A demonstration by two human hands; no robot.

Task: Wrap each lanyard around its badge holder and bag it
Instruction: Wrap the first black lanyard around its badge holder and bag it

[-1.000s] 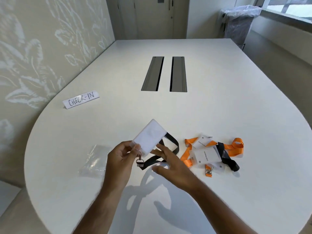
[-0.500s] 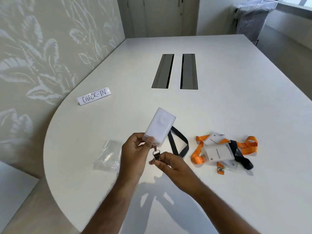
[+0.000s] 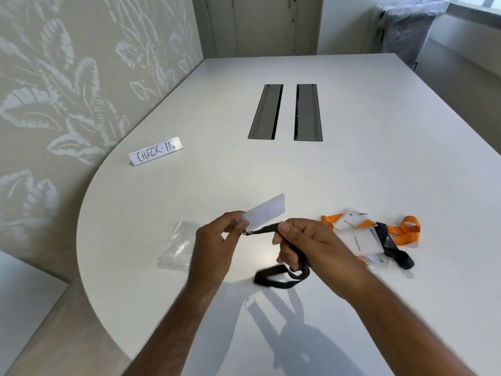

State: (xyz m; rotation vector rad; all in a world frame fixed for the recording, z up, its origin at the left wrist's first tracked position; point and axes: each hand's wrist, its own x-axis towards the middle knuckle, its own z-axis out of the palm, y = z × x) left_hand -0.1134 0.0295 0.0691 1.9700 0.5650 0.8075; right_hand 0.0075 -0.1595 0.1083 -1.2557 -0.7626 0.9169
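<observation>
My left hand (image 3: 217,245) pinches the near end of a white badge holder (image 3: 267,214), held above the table and tilted nearly flat. A metal clip joins the holder to a black lanyard (image 3: 282,278). My right hand (image 3: 311,245) grips that lanyard just past the clip, and the strap's loop hangs blurred below my fingers. To the right on the table lies a pile of other badge holders (image 3: 360,241) tangled with orange lanyards (image 3: 406,226) and a black one. A clear plastic bag (image 3: 177,246) lies flat left of my left hand.
A folded paper sign reading CHECK-IN (image 3: 156,151) stands at the table's left side. Two dark cable slots (image 3: 286,112) run along the middle of the white table (image 3: 379,164). A bin lined with plastic (image 3: 406,25) stands at the far right.
The badge holder has tipped from upright to nearly flat. My right hand has moved from the clip to the strap and lifted the black lanyard off the table.
</observation>
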